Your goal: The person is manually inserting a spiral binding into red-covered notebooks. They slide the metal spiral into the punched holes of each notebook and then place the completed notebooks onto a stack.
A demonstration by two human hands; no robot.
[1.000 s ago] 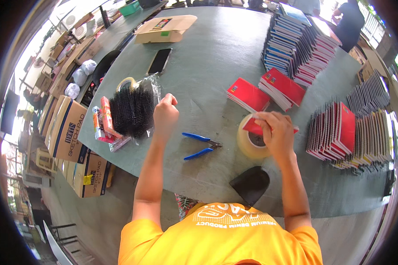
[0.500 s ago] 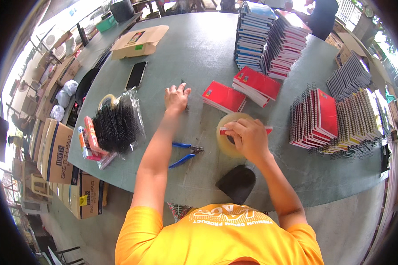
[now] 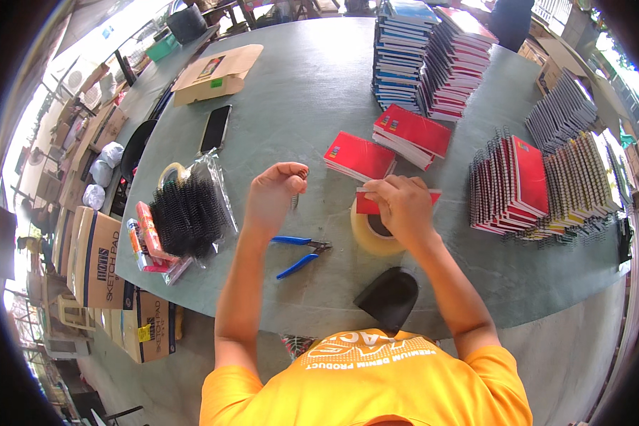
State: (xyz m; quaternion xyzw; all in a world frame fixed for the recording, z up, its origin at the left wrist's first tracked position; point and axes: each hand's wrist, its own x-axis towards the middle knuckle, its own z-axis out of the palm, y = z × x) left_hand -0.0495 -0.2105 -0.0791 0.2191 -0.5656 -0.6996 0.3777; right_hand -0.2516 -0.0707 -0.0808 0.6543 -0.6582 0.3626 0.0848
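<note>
My left hand [image 3: 275, 193] is closed in a pinch above the middle of the table. From its fingertips hangs a short dark binding coil [image 3: 295, 202], partly hidden by the fingers. My right hand [image 3: 405, 213] grips a small red-covered notebook [image 3: 366, 201] by its upper edge, the palm hiding much of it. Right under that notebook lies a wide roll of clear tape [image 3: 366, 238]. Two more piles of red notebooks [image 3: 358, 155] rest just beyond. Between my forearms, blue-handled pliers [image 3: 302, 257] lie spread, with a black rounded pad [image 3: 387, 297] nearer me.
Tall stacks of blue notebooks [image 3: 403, 60] and red notebooks [image 3: 456, 67] rise at the back. Spiral-bound notebooks [image 3: 522, 184] crowd the right side. On the left are a bag of black coils [image 3: 192, 206], a phone [image 3: 215, 128] and an opened cardboard box [image 3: 216, 73].
My left hand has lifted off the table and drawn nearer me, with the coil in its fingers. My right hand has tilted the notebook, so more of its red cover shows.
</note>
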